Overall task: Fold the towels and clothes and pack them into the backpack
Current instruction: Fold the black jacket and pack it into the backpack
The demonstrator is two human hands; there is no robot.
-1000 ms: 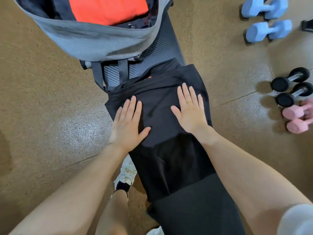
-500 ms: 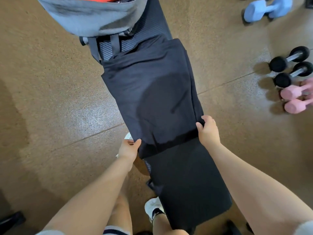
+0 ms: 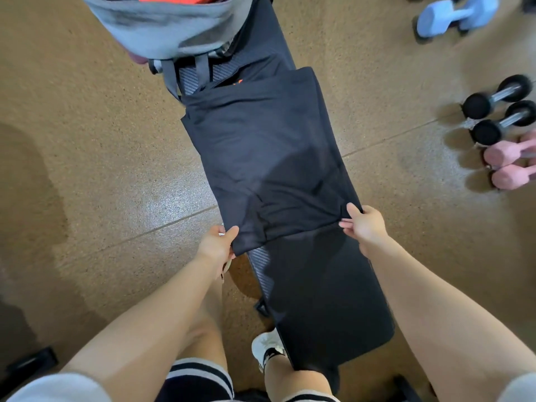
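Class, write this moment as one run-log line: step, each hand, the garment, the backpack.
step: folding | left hand: pinches near corner | right hand: pinches other near corner | black garment: flat on bench | backpack: open

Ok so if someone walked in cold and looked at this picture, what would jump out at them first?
Probably the black garment spread along the dark bench in the middle, with the left hand and right hand each pinching one of its near corners. Next, the grey backpack at the bench's far end, something orange showing inside. Dumbbells sit on the floor at right: blue, black and pink.
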